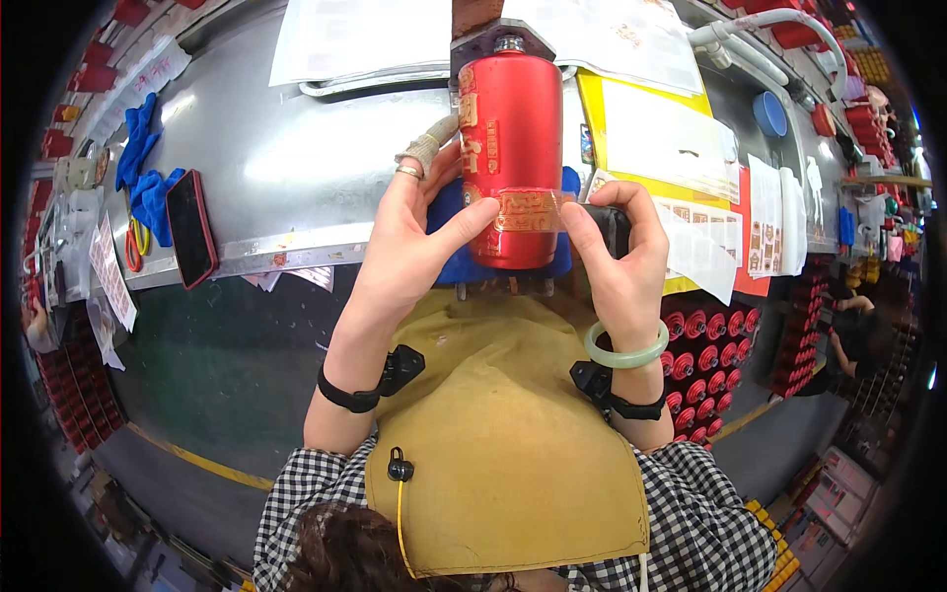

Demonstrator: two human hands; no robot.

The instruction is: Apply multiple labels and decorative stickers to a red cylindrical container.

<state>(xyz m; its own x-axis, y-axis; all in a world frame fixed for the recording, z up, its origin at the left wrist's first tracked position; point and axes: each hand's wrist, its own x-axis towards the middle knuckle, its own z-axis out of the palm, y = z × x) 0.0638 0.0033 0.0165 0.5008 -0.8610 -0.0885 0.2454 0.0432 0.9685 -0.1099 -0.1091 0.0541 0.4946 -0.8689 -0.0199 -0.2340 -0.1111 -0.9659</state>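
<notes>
A glossy red bottle (528,118) with gold decoration lies on a blue cloth-covered rest (449,259), its neck pointing away from me. Across its lower part runs a clear transfer sticker (533,211) with gold lettering. My left hand (419,212) grips the bottle's left side, the thumb pressing the sticker's left end. One left finger wears a whitish wrap. At the bottle's right side, my right hand (623,247) is closed, thumb and finger pinching the sticker's right end. A black object (612,229) shows behind the right fingers; its kind I cannot make out.
To the left lie a phone (192,227), blue gloves (151,202) and scissors (135,244). Sticker sheets (695,232) and a yellow folder (592,99) lie at right. A metal bracket (533,41) stands at the bottle's neck. Red bottles (700,365) are racked below the table.
</notes>
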